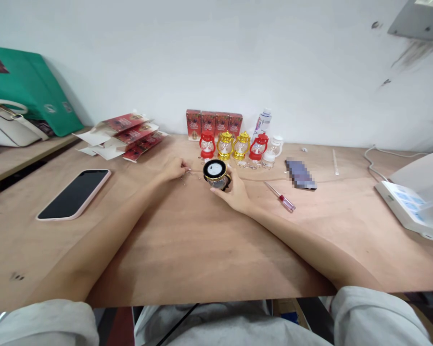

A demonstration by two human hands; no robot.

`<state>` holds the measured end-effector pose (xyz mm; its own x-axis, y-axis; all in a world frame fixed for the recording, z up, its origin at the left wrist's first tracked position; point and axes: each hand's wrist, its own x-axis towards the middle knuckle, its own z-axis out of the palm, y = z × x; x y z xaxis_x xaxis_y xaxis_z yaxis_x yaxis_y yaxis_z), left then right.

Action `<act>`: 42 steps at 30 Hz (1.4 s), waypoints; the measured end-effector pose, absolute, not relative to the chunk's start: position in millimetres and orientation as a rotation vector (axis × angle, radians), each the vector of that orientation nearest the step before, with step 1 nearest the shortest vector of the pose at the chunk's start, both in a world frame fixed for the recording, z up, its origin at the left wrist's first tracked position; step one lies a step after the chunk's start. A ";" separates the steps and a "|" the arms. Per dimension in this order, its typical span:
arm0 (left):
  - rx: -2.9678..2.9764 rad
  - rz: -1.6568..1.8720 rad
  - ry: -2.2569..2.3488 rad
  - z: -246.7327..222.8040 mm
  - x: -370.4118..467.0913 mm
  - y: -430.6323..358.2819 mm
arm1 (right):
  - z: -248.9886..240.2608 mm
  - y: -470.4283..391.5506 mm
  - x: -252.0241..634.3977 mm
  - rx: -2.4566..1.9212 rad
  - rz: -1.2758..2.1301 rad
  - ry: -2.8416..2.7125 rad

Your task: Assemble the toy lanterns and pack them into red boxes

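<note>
My right hand [236,194] is wrapped around a small black and gold lantern [216,179], tipped so that its round base with a white disc faces me. To the left, my left hand [176,168] rests at the table with its fingertips pinched together. Tiny metal bits [184,176] lie by those fingertips; what the fingers hold, if anything, is too small to make out. Behind stand a red lantern [207,145], two gold lanterns [224,145], another red lantern [259,146] and a white lantern [274,150]. A screwdriver [280,197] lies right of my right hand.
Red boxes [194,126] and a bottle [262,122] stand against the wall. Flattened cartons [130,134] and a pink-cased phone [74,194] lie left. Another phone [301,174], a clear strip [335,162] and a white device [411,206] with a cable are right.
</note>
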<state>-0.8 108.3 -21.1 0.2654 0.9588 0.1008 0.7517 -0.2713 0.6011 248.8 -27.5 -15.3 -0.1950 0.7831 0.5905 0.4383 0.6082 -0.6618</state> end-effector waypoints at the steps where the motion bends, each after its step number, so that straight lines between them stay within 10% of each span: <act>1: 2.120 0.628 1.568 -20.1 -0.2 107.3 | -15.4 -27.5 248.8 -0.987 0.429 -1.831; 42: 2.588 0.040 1.819 -9.3 6.1 97.5 | -12.3 -29.6 247.9 -0.999 0.394 -1.857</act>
